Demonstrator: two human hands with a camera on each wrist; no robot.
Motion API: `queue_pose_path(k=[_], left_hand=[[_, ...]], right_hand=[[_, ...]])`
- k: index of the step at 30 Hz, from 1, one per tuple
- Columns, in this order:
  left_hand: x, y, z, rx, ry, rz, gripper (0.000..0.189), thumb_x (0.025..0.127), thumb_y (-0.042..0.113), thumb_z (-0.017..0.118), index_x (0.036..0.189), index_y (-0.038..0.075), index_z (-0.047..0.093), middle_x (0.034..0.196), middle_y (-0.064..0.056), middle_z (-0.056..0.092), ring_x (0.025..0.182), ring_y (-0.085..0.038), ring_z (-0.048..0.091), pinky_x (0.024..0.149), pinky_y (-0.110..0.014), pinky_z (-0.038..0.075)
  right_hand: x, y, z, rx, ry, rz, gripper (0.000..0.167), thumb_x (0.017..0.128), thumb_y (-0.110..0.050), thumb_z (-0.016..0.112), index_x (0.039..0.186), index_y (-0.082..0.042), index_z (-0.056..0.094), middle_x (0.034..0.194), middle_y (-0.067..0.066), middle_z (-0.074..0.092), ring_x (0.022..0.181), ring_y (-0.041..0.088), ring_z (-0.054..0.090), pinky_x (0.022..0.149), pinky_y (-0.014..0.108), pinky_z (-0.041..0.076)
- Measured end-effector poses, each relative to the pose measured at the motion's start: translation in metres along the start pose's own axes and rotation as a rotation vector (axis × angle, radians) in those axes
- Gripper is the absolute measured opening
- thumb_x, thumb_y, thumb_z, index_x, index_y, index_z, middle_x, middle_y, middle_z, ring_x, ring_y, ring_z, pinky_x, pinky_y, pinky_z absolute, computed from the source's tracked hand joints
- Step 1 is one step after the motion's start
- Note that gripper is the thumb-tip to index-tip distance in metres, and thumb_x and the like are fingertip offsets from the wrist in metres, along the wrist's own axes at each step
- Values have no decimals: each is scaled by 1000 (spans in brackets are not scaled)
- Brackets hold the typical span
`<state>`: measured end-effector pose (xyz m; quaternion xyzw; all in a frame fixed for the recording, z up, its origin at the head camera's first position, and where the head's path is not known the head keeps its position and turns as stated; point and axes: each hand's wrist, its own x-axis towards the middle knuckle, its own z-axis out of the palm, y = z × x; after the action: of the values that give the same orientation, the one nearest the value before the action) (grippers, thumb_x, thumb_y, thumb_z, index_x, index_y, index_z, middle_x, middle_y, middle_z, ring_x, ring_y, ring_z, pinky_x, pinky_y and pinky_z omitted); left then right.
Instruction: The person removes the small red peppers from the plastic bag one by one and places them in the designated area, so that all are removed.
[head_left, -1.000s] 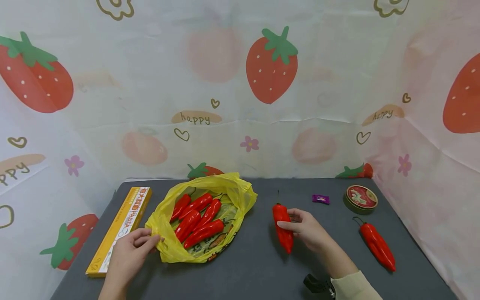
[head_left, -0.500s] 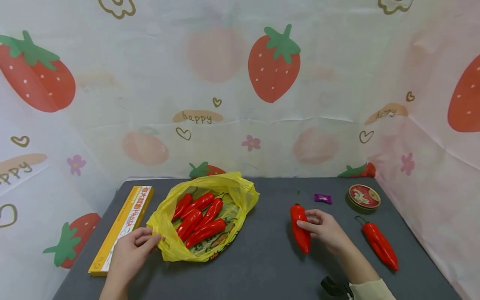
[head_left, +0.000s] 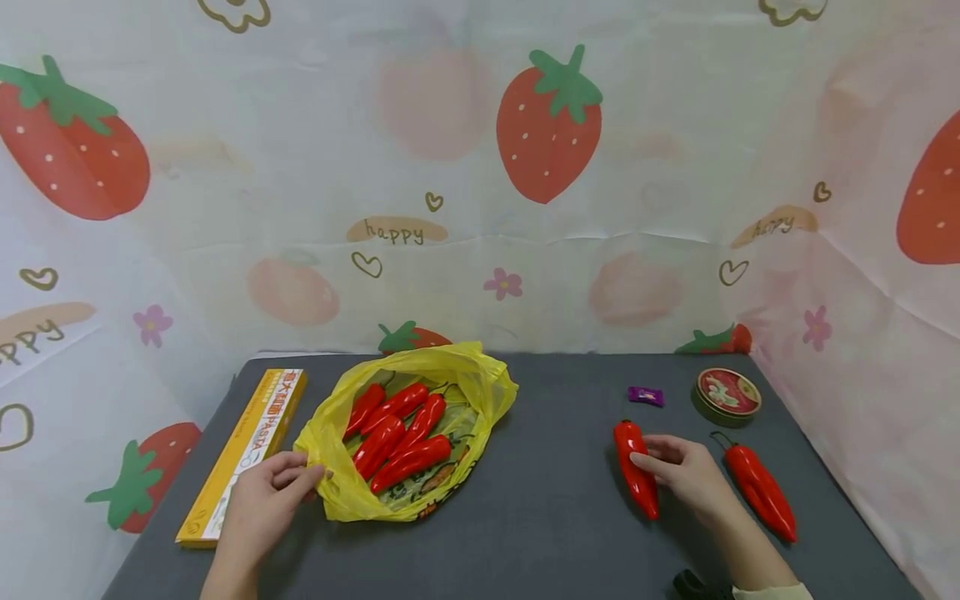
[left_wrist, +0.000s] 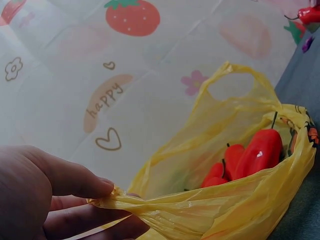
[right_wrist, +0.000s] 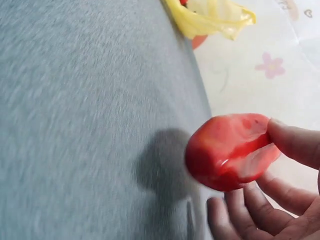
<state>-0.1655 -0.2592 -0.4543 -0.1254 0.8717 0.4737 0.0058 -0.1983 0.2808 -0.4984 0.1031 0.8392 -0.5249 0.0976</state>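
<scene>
My left hand [head_left: 264, 504] pinches the near left rim of a yellow plastic bag [head_left: 337, 492] between thumb and fingers. The bag stands with its mouth wide, and several red chili peppers [head_left: 411, 464] lie inside. In the left wrist view the pinched plastic [left_wrist: 125, 200] is gathered into a fold. My right hand [head_left: 693, 479] holds another red chili pepper [head_left: 636, 468] between thumb and fingertips, well right of the bag. The right wrist view shows that pepper [right_wrist: 225, 152] close over the grey tabletop, casting a shadow. A further red chili pepper [head_left: 759, 493] lies right of my right hand.
A yellow pasta box [head_left: 243, 458] lies left of the bag. Toward the back right are a small purple packet [head_left: 646, 396] and a round red-lidded tin [head_left: 727, 396]. A strawberry-print cloth [head_left: 450, 167] rises behind the grey table [head_left: 540, 492].
My right hand has moved to the right with the chili pepper, away from the bag and toward the other pepper. My left hand keeps its hold on the bag's rim.
</scene>
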Motion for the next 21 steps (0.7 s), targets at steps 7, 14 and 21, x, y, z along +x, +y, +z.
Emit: queue_pose_path(k=[7,14,21], left_hand=[[1,0,-1,6,-4,-11,40,95,28,72,119,-3,66,94,-7,79,76,-15,71,66,-23,56],[1,0,-1,-5,-11,-21,41,95,28,72,120,-4,65,95,-8,79,78,-16,71,68,-24,57],[0,1,-2,-23,-9,-34,40,95,27,71,120,-4,65,94,-8,79,76,-14,71,68,-24,58]], right_hand=[[-4,8,-14,-27,-7,8,78,89,-48,74,144,2,49,136,25,60,110,25,63,86,39,60],[-12,13,-32,-74,24,39,81,89,-51,73,146,1,47,136,26,58,106,24,63,80,36,61],[-20,19,-45,-94,82,27,82,89,-49,74,145,4,47,135,29,57,103,24,65,75,32,61]])
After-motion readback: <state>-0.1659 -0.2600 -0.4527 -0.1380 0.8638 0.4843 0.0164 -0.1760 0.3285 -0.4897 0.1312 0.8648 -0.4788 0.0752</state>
